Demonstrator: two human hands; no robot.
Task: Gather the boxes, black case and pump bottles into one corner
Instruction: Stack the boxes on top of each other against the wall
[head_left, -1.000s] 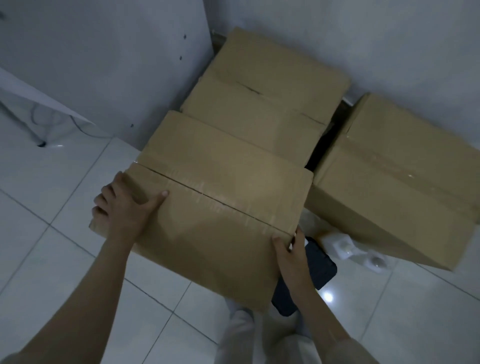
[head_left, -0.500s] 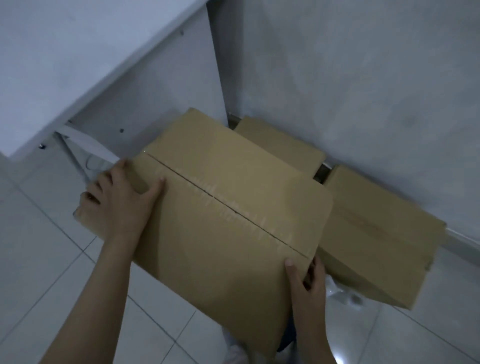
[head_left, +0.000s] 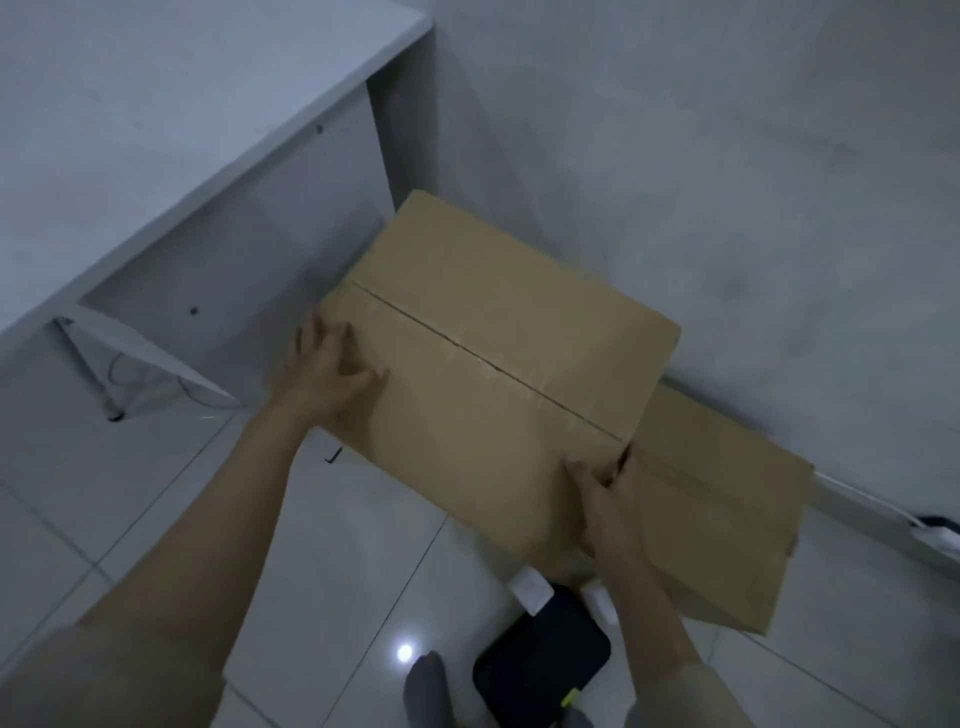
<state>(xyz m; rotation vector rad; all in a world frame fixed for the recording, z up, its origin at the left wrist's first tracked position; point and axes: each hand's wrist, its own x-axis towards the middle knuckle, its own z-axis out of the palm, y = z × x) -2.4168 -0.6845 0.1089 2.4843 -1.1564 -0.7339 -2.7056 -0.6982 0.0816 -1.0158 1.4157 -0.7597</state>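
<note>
I hold a large taped cardboard box (head_left: 498, 374) up in the room corner, above where another box stood. My left hand (head_left: 332, 376) grips its left near corner. Its right near corner is gripped by my right hand (head_left: 613, 499). A second cardboard box (head_left: 727, 519) lies on the floor against the wall, partly under the held one. The black case (head_left: 540, 660) lies on the tiles near my feet. Two white pump bottles, the left one (head_left: 530, 590) and the right one (head_left: 600, 603), peek out between the case and the boxes. The box underneath is hidden.
A white desk (head_left: 156, 130) fills the upper left, its side panel next to the boxes, a metal brace and cable beneath it. The grey wall (head_left: 727, 182) is behind. A white plug (head_left: 935, 538) lies by the baseboard at right. My socked foot (head_left: 428, 686) is at the bottom.
The box has risen from the floor and moved toward the corner, now covering the box that stood there. The view has tilted up, showing the desk top and more wall.
</note>
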